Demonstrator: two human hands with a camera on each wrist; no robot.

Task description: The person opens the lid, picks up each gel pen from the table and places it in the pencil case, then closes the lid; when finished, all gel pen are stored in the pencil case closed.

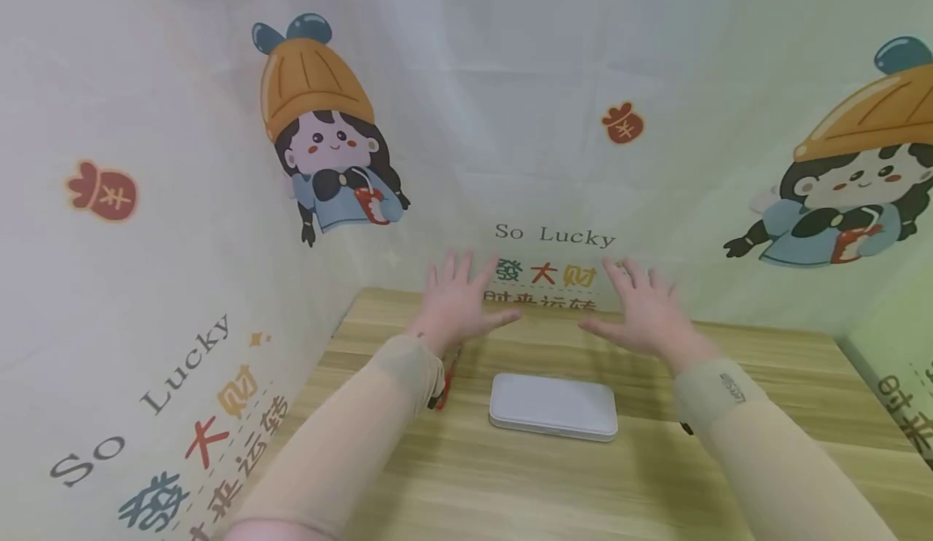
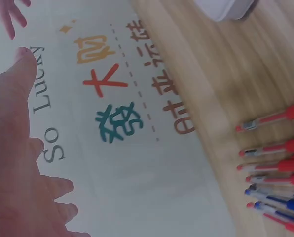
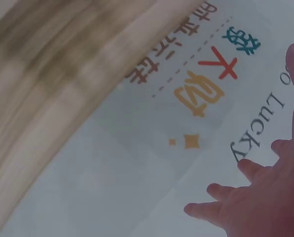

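Both hands are raised over the back of the wooden table, fingers straight and spread, holding nothing. My left hand (image 1: 455,302) is on the left with its thumb pointing inward. Opposite it, my right hand (image 1: 645,314) mirrors the pose. Between the forearms and nearer to me lies a closed white case (image 1: 552,406), flat on the table. Several pens with red and blue caps, among them a red pen (image 2: 273,118), lie side by side in the left wrist view; in the head view the left sleeve (image 1: 419,367) hides most of them.
The wood-grain table (image 1: 539,492) ends against a pale printed cloth (image 1: 466,144) that hangs at the back and both sides. A small dark object (image 1: 686,428) shows beside the right cuff.
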